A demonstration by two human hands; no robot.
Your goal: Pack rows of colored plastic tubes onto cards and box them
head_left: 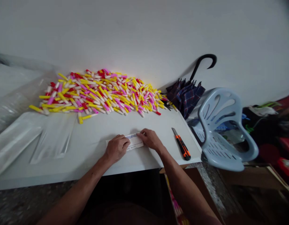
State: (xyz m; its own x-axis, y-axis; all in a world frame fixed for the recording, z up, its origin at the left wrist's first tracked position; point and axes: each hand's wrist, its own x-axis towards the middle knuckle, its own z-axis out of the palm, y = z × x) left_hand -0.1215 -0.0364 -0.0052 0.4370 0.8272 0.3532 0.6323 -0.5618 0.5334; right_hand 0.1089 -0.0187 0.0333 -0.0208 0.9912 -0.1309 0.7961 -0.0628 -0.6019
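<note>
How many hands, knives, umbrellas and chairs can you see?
Hands: 2 (left hand, right hand)
Utility knife: 1
Folded plaid umbrella: 1
Pale blue plastic chair: 1
Total: 5

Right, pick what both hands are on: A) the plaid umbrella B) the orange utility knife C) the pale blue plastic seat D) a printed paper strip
D: the left hand and right hand rest on either end of the white printed paper strip.
</note>
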